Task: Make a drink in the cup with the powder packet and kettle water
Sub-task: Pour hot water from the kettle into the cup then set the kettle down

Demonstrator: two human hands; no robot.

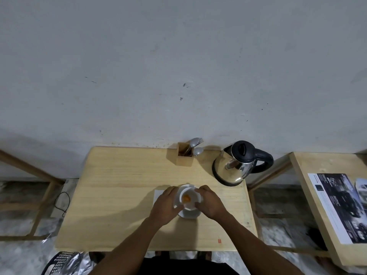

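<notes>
White cup [188, 199] holding orange powder [186, 198], on saucer [188, 214], table's [119, 185] near-middle. Left hand [166, 205] and right hand [210, 203] curled round cup sides, touching. Kettle [236, 163] at far right corner.

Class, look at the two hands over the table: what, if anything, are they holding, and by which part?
Both hands touch the white cup at its rim and sides: the left hand on its left, the right hand on its right. Whether they actually grip it cannot be told.

wall [178, 66]: grey-white, scuffed, at 12 o'clock
table [119, 195]: pale wood, centre
second table [309, 185]: 3 o'clock
floor [19, 253]: mottled stone
</notes>
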